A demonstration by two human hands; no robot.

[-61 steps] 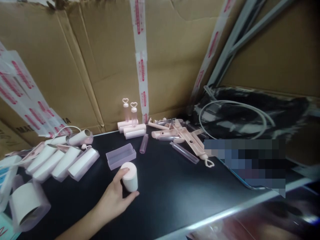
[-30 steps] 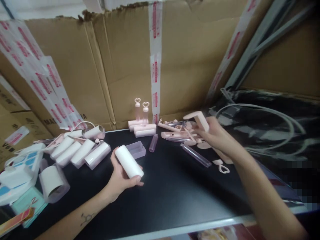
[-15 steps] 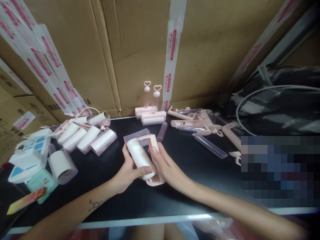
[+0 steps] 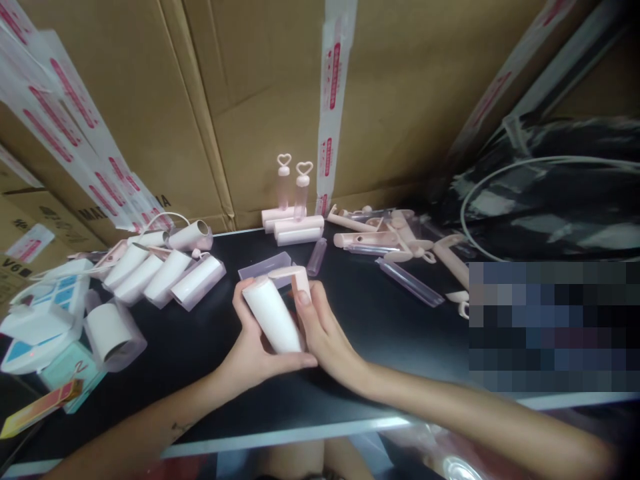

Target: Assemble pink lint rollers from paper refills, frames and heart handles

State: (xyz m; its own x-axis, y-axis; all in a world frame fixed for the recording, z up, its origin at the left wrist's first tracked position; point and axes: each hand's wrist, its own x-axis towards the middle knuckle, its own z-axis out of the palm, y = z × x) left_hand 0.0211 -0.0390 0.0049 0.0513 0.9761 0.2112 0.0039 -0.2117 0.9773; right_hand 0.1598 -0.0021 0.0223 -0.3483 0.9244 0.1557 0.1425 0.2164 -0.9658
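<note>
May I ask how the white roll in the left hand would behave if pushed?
The white roll would probably roll if lying sideways, being cylindrical. It seems fairly stiff, showing no obvious dent where the left hand grips it.

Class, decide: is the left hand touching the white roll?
Touching. The head view shows the left hand cradling the white roll, thumb against its lower end.

This is looking like a small assembly workshop: taped cardboard (image 4: 265,87) is backing a black worktable (image 4: 395,333), where several white rolls (image 4: 167,277) are lying side by side and loose pink plastic parts (image 4: 379,239) are lying heaped.
</note>
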